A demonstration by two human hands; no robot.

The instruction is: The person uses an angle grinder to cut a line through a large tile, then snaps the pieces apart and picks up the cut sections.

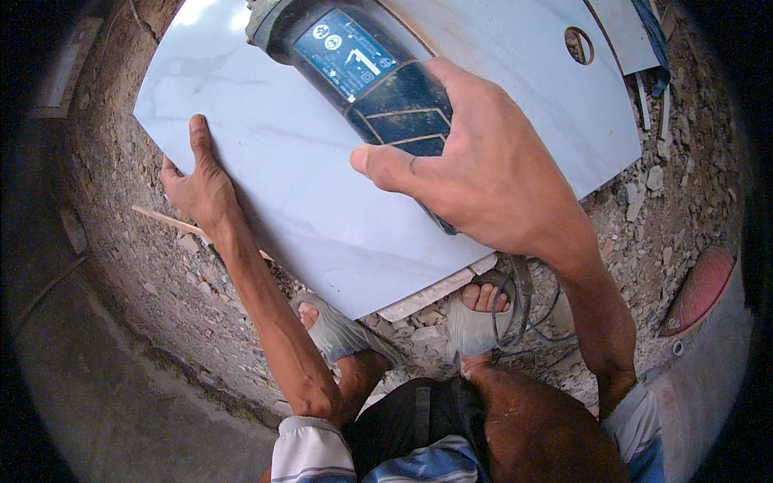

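A large white tile with grey veining (266, 161) fills the upper middle, with a round cut hole (579, 45) at its right. My right hand (483, 161) is wrapped round the dark body of a corded power tool (338, 48) above the tile; the tool's head runs out of the top of the view. My left hand (201, 181) grips the tile's left edge, thumb on the top face and fingers mostly hidden.
Rubble and dust (121, 201) surround the tile. My sandalled feet (483, 318) stand at its near edge beside the looped cord (527, 314). A red object (700, 290) lies at the right, a thin wooden strip (165, 219) at the left. Pale offcuts (431, 294) lie under the tile.
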